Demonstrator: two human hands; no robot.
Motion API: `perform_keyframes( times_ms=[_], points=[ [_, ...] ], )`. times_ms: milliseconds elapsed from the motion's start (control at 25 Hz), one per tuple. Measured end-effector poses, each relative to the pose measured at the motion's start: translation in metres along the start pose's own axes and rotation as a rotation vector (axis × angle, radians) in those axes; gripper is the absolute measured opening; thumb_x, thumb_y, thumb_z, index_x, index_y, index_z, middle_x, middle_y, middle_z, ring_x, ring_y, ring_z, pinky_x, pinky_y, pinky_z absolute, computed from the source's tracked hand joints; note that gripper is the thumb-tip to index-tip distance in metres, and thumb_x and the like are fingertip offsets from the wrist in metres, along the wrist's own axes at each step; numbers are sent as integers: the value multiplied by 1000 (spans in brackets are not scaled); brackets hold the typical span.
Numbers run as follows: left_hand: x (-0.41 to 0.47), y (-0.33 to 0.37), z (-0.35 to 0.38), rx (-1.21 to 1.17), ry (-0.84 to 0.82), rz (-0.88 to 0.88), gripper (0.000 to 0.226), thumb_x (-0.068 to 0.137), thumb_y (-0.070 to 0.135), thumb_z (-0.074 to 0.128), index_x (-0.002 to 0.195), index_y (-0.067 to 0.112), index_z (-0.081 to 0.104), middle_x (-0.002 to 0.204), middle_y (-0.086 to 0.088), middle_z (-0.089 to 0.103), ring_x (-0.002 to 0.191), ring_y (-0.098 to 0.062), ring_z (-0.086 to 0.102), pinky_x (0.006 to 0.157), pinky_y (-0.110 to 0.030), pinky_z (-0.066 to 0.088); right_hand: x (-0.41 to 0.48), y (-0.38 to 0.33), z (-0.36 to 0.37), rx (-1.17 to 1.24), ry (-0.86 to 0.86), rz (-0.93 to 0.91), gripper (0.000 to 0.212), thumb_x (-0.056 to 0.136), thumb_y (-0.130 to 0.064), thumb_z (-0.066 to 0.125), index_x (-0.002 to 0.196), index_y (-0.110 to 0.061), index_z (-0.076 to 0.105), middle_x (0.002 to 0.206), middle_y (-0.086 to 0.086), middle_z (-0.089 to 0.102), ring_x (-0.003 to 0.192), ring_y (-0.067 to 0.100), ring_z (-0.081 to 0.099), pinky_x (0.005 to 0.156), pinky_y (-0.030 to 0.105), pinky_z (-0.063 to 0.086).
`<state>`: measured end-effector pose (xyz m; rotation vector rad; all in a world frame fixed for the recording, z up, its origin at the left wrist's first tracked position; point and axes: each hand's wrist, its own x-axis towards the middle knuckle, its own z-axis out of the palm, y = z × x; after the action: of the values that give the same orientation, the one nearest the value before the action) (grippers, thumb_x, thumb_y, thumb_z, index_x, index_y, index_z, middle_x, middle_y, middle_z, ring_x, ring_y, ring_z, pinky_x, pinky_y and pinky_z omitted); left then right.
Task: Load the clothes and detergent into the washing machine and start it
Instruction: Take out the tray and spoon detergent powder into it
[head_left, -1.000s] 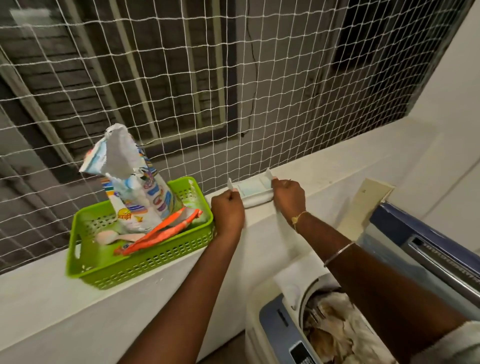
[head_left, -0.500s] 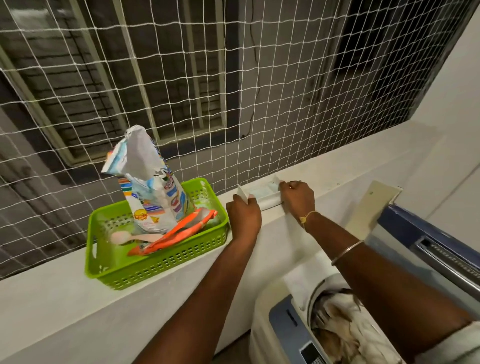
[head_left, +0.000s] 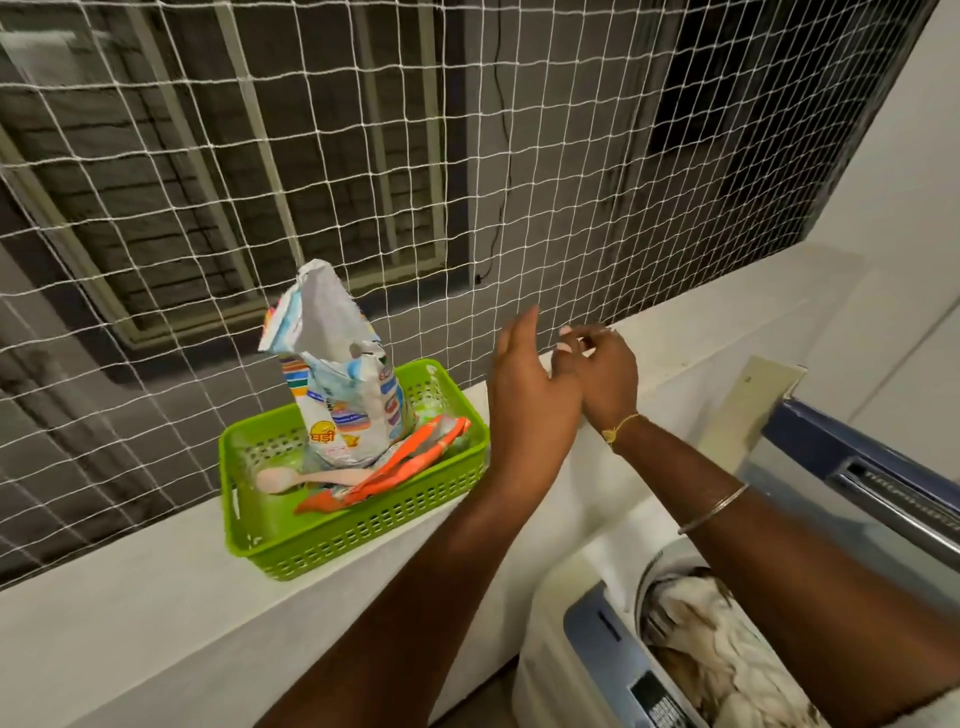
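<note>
An opened detergent bag (head_left: 337, 400) stands upright in a green plastic basket (head_left: 358, 535) on the white ledge (head_left: 130, 613). The top-loading washing machine (head_left: 582, 644) at lower right has its lid (head_left: 878, 467) raised, and pale clothes (head_left: 711, 644) fill the drum. My left hand (head_left: 524, 400) is lifted just right of the basket, fingers straight and holding nothing. My right hand (head_left: 602, 379) is close behind it with fingers curled, touching the left hand's fingers. The small white tray seen earlier on the ledge is hidden behind my hands.
The basket also holds a pink spoon (head_left: 291, 479) and an orange packet (head_left: 400, 470). A white net (head_left: 467, 171) closes off the opening above the ledge. A beige board (head_left: 748, 410) leans on the ledge behind the machine.
Both hands have let go of the small white tray and risen off the ledge, coming together. The camera has swung left, so basket and machine sit further right in the view.
</note>
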<state>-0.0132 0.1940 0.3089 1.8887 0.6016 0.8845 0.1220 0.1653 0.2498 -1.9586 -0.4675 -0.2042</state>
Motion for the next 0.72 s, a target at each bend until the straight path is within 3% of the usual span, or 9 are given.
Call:
perform_keyframes(
  times_ms=[160, 320, 480, 600, 720],
  points=[
    [13, 18, -55, 5, 102, 170, 44, 94, 20, 59, 138, 19, 57, 139, 1, 57, 129, -15, 53, 107, -30, 43, -12, -46, 16, 88, -16, -108, 33, 95, -40, 60, 82, -11, 70, 75, 5, 70, 75, 20, 65, 72, 45, 54],
    [30, 22, -110, -45, 182, 229, 41, 89, 21, 60, 130, 20, 63, 127, 2, 66, 115, -12, 63, 100, -38, 51, -28, -109, 25, 195, -51, -249, 22, 95, -38, 62, 93, -21, 74, 82, -4, 73, 79, 12, 68, 74, 41, 54],
    [44, 23, -160, -120, 247, 239, 38, 91, 17, 61, 129, 20, 65, 122, 6, 68, 110, -1, 63, 97, -30, 54, -41, -182, 27, 244, -132, -436, 15, 91, -30, 68, 92, -17, 74, 81, -2, 72, 75, 12, 67, 72, 39, 55],
    [53, 15, -187, -179, 289, 220, 36, 94, 11, 59, 128, 19, 65, 121, 8, 69, 111, 1, 63, 99, -29, 53, -48, -225, 26, 101, -298, -632, 6, 87, -25, 70, 87, -21, 74, 81, -7, 71, 74, 7, 67, 71, 31, 56],
    [62, 3, -201, -175, 280, 202, 40, 93, 0, 56, 129, 14, 64, 123, 4, 69, 114, -1, 63, 102, -28, 52, -53, -247, 35, -244, -484, -771, 6, 84, -19, 71, 80, -24, 72, 73, -10, 65, 68, 3, 60, 61, 20, 45]
  ],
)
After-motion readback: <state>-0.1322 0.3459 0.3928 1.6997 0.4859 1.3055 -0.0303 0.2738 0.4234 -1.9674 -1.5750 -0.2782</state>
